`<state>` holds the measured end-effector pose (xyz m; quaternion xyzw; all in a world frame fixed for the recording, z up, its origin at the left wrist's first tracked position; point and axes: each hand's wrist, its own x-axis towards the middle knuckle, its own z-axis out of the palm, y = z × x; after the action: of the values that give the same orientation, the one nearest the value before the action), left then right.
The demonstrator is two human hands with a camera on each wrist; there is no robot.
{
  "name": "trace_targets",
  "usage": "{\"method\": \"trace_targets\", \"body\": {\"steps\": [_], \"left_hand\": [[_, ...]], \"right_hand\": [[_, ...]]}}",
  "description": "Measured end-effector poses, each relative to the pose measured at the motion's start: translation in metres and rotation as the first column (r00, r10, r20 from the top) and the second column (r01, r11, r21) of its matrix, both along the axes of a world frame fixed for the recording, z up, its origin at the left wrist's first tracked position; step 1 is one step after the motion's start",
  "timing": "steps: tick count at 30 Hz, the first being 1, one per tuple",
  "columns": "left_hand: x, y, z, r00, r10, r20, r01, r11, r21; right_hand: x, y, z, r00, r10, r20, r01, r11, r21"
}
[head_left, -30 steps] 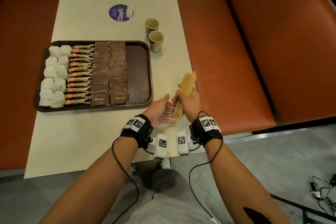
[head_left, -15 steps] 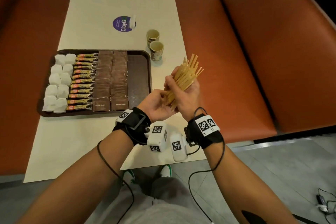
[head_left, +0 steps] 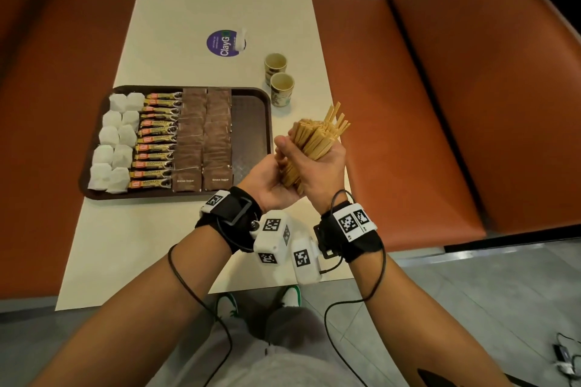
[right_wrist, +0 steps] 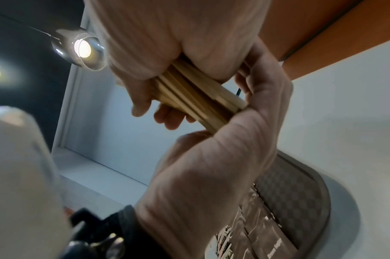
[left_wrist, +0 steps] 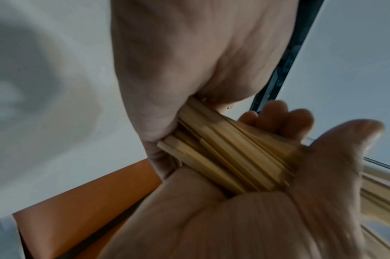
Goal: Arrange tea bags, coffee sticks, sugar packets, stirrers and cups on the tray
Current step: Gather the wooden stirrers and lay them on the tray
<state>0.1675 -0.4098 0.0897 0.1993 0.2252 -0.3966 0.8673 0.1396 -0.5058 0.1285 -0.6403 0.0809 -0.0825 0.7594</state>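
Note:
My right hand (head_left: 320, 170) grips a thick bundle of wooden stirrers (head_left: 314, 141) above the table's right edge, their tips fanned up and to the right. My left hand (head_left: 267, 179) cups and holds the bundle's lower end; the left wrist view shows the stirrers (left_wrist: 229, 157) lying across its palm. The brown tray (head_left: 251, 122) holds white tea bags (head_left: 114, 141), coffee sticks (head_left: 155, 138) and brown sugar packets (head_left: 202, 138) in columns, with a bare strip on its right side. Two paper cups (head_left: 282, 88) stand on the table beyond the tray's far right corner.
A round purple sticker (head_left: 224, 42) with a small white object on it lies farther up the cream table (head_left: 132, 245). Orange bench seats (head_left: 393, 110) run along both sides. A ceiling lamp (right_wrist: 83, 48) glares in the right wrist view.
Both hands rose from the table with the stirrer bundle. My left hand, open beside it a second ago, now holds its lower end. The bundle tips farther right.

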Motion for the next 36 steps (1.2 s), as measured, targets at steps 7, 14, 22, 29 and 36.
{"method": "trace_targets", "body": {"steps": [7,14,22,29,36], "left_hand": [[0.001,0.013,-0.005,0.994,-0.105,0.043,0.106,0.993,-0.043],[0.003,0.033,-0.015,0.961,-0.257,0.106,0.240,0.959,0.148],[0.007,0.039,-0.018,0.970,-0.227,0.082,0.220,0.971,0.088],[0.008,0.038,-0.020,0.963,-0.192,0.189,0.159,0.971,0.177],[0.005,0.040,-0.016,0.960,-0.076,0.269,0.011,0.972,0.236]], "right_hand": [[-0.001,0.013,0.000,0.998,-0.047,-0.040,0.044,0.997,-0.066],[0.000,0.017,0.002,0.998,0.048,-0.041,-0.052,0.991,-0.120],[0.002,0.026,0.005,0.997,0.068,-0.044,-0.073,0.989,-0.130],[0.003,0.030,0.004,0.995,0.070,-0.066,-0.079,0.986,-0.145],[0.010,0.030,-0.007,0.993,0.030,-0.118,-0.057,0.971,-0.231]]}}
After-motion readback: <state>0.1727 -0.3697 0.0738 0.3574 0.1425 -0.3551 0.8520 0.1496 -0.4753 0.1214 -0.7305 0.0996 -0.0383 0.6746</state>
